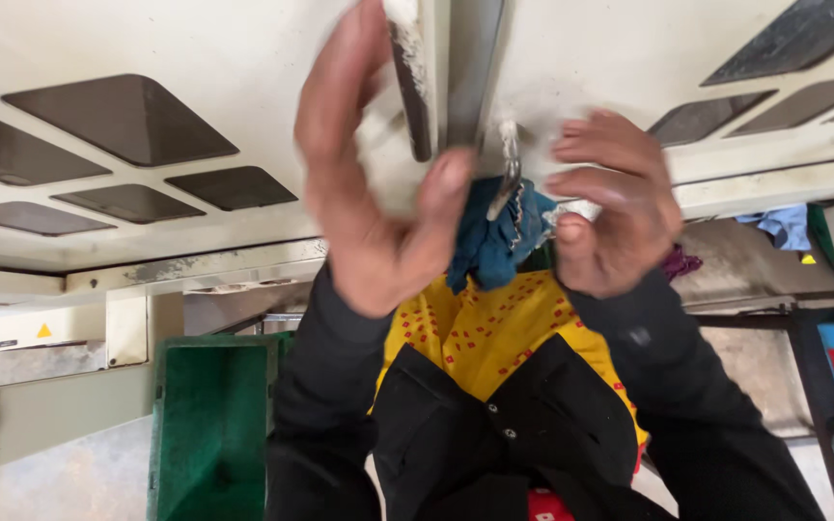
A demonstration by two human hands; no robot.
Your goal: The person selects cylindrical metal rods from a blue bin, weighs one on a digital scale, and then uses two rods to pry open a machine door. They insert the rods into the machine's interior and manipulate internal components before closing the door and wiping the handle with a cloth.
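Pinching the blue rag point(487, 241) under the metal hook point(511, 169), right hand point(615, 207) should stay snug — left hand point(369, 183) open, steadying the cream panel point(243, 58).

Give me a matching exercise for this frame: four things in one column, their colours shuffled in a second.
Things:
1. cloth bunched between the left hand and right hand
2. bin at lower left
3. dotted garment below the hands
4. hook hanging from the panel

Colours:
A. green
B. metallic grey
C. yellow
D. dark blue

Pairs: 1-D, 2-A, 3-C, 4-B
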